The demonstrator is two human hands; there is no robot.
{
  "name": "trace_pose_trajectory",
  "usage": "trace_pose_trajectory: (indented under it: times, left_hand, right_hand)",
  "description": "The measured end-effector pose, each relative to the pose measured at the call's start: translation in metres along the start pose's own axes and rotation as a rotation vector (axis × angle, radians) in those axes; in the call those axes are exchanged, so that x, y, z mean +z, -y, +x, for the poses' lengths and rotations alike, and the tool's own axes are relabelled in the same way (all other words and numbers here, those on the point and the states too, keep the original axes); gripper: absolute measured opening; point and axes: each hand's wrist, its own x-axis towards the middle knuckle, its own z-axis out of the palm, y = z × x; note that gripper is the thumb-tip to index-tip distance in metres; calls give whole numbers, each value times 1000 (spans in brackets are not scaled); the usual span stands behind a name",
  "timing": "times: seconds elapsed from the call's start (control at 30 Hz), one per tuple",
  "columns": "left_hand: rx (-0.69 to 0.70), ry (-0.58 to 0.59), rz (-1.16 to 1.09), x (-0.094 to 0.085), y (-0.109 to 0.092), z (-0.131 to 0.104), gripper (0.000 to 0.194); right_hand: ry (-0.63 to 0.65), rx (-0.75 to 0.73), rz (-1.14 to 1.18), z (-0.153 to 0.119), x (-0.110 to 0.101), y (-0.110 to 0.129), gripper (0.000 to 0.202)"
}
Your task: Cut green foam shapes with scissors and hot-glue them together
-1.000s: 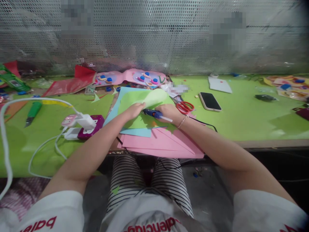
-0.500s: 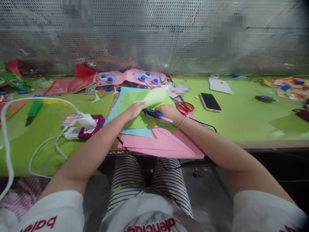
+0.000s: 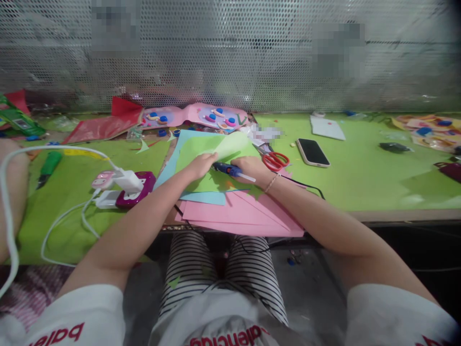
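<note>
We count one glue gun, one pair of scissors, one phone, one knife, one socket block, three plugs and one bracelet. The pink sheets overlap, so we cannot number them.

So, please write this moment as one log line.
left hand: on green sheet; right hand: holds blue glue gun; nearby: red-handled scissors; beneath: pink sheets

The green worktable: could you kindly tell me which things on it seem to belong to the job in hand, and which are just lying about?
Apparently part of the job:
blue glue gun, in the right hand
green sheet, at the left hand
light blue sheet, partly under the green one

Apparently just lying about:
phone
green-handled cutter
white flat piece
</note>
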Motion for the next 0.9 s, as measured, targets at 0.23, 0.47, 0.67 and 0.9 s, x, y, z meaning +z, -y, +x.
trace_pose_trajectory:
  times: [0.23, 0.47, 0.67, 0.9]
  left_hand:
    - [64, 10, 13, 2, 5, 2, 53]
    - [74, 13, 54, 2, 2, 2, 43]
    - [122, -76, 99, 1, -2, 0, 40]
    - [358, -190, 347, 3, -2, 1, 40]
  right_hand:
    - [-11, -11, -3, -1, 1, -1, 26]
    - [10, 6, -1, -1, -2, 1, 29]
    - [18, -13, 12, -3, -5, 2, 27]
    - [-4, 3, -5, -1, -1, 0, 26]
